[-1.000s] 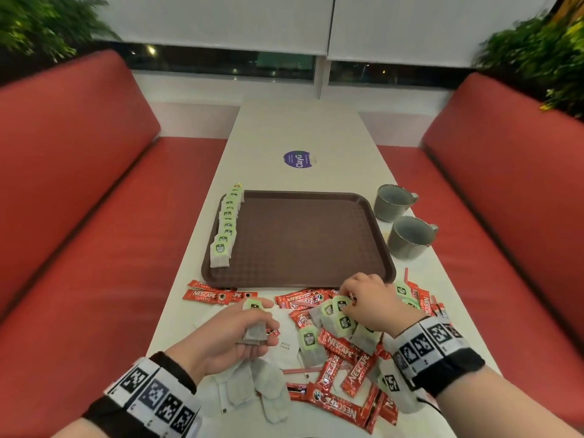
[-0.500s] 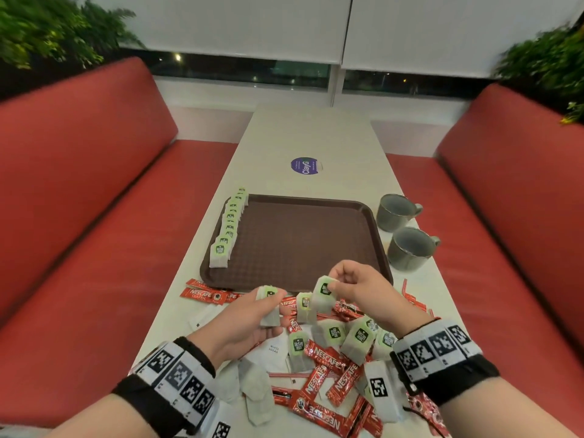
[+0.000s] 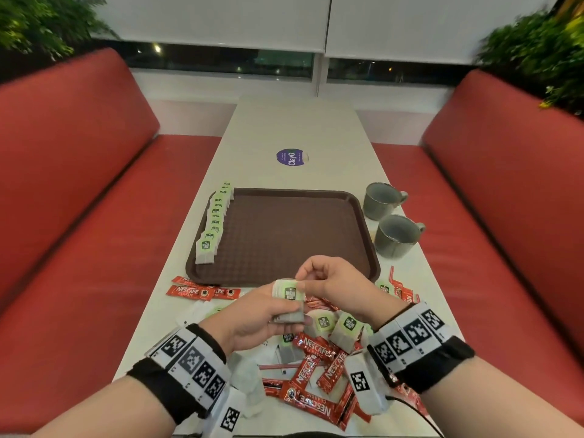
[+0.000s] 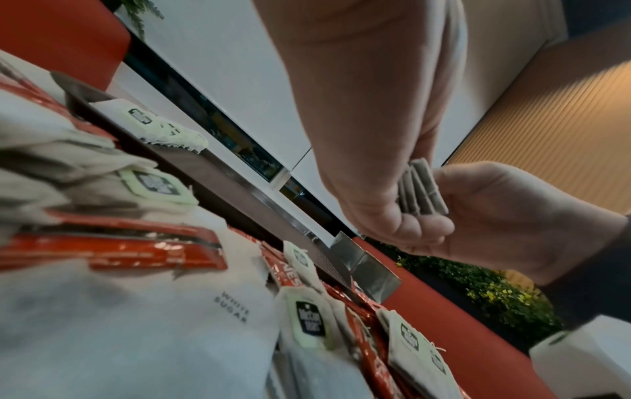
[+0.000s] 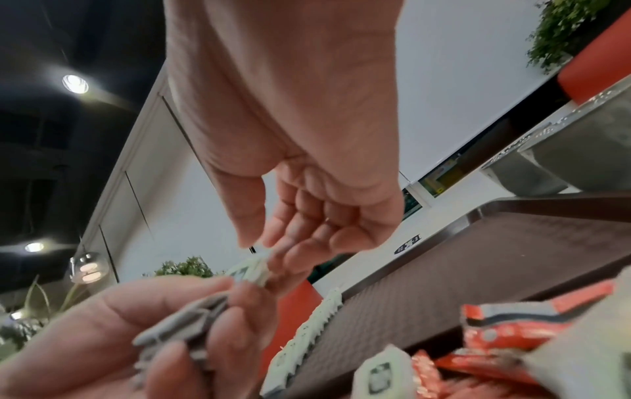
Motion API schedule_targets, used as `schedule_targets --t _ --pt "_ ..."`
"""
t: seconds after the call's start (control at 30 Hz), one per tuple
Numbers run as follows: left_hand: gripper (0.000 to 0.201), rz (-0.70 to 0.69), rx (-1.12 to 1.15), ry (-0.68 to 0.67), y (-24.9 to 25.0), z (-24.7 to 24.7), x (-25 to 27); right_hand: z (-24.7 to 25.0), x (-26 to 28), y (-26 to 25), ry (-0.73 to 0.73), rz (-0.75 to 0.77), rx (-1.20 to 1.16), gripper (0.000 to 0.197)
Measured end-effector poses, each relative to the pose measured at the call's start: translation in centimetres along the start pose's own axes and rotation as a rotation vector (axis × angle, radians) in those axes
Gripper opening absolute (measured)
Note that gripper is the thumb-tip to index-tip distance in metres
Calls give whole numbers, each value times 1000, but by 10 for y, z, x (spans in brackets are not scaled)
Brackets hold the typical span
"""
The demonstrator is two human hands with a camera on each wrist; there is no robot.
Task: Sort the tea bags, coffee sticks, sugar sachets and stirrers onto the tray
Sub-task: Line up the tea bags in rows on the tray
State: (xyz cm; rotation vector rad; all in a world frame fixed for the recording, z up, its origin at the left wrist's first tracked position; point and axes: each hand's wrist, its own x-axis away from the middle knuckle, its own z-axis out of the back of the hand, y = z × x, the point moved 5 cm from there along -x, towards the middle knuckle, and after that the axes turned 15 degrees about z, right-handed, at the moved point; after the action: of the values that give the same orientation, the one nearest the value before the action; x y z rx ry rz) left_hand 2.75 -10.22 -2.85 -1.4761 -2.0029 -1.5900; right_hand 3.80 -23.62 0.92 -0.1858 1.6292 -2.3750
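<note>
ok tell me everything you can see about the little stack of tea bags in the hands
The stack of tea bags is a few flat grey paper bags pressed face to face, with pale green tags bearing a dark logo at the top. The left hand grips it upright, fingers and thumb curled round its lower part. The right hand pinches its top edge. It is held in the air above the loose pile, near the tray's near rim, clear of the table.

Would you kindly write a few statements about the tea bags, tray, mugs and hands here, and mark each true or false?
1. The left hand holds a small stack of tea bags. True.
2. The right hand rests flat on the table. False: it is raised, its fingertips at the stack's top.
3. A row of tea bags lines the tray along its left edge. True.
4. Coffee sticks lie on the tray. False: the coffee sticks lie on the table.
5. Two mugs stand left of the tray. False: right.
</note>
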Motion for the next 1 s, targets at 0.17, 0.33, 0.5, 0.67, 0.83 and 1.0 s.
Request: schedule_targets --t 0.17,0.33,0.5,0.67,0.83,1.0 --pt "32 11 5 74 -10 17 1 7 15 25 -210 -61 783 23" --pt "26 41 -5 140 -18 27 2 -10 21 49 -438 -60 1094 40" --pt "21 19 -62 192 -16 31 5 -13 19 50 -387 -34 1144 27" --pt "26 -3 -58 192 -15 37 5 -9 16 49 -379 -104 1004 16" --pt "33 10 -65 168 -16 38 6 -2 19 30 -284 -109 646 17" --pt "49 10 -104 163 -12 37 4 -4 17 4 -227 -11 437 19"
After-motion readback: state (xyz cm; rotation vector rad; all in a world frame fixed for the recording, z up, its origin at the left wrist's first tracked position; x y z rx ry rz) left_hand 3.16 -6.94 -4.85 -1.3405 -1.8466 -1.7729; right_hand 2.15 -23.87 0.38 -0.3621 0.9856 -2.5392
